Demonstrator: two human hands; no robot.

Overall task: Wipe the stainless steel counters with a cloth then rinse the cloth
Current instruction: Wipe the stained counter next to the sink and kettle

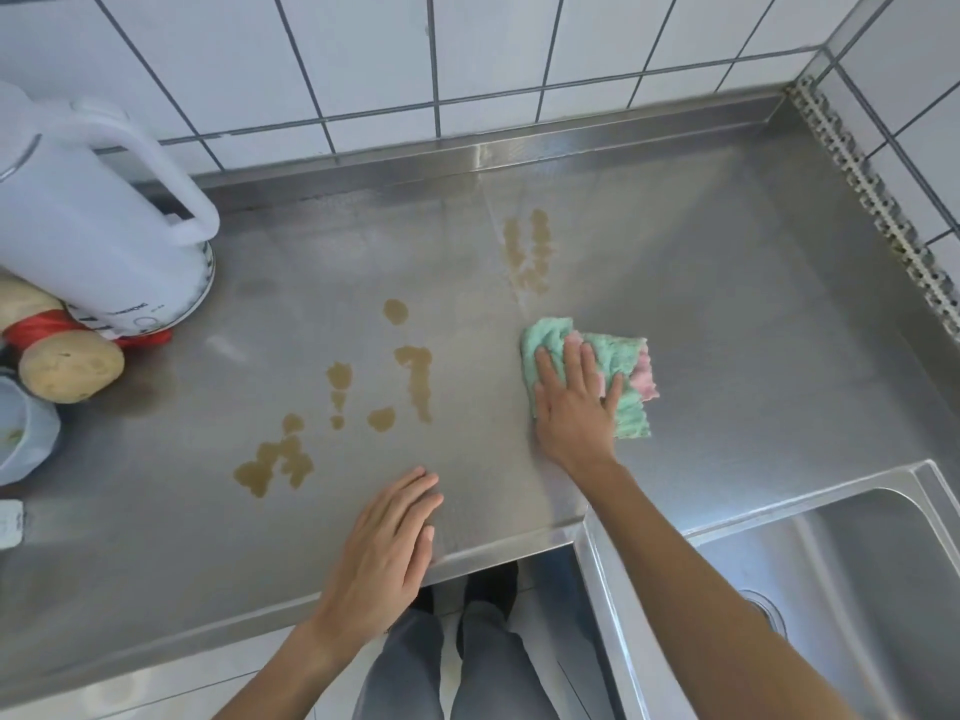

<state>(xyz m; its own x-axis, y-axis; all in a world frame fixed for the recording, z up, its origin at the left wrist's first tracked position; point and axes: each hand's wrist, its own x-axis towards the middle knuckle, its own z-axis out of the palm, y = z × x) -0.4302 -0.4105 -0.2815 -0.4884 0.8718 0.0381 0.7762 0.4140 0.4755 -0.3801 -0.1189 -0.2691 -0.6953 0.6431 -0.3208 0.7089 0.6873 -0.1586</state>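
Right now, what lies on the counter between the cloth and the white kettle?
In the head view, brown spill patches dot the steel counter between cloth and kettle.

Grey brushed-steel worktop point(727, 283) with brown-ochre spills point(415, 376) mid-surface; cloth point(623, 387) mint green with pink at its right edge; white kettle point(93, 241) at left edge; white wall tiles point(493, 44) with dark grout behind.

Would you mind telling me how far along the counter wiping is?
Early. The right hand presses the cloth flat on the counter, the left hand resting near its edge. Brown spills remain unwiped left of the cloth, and rinsing at the sink is still ahead.
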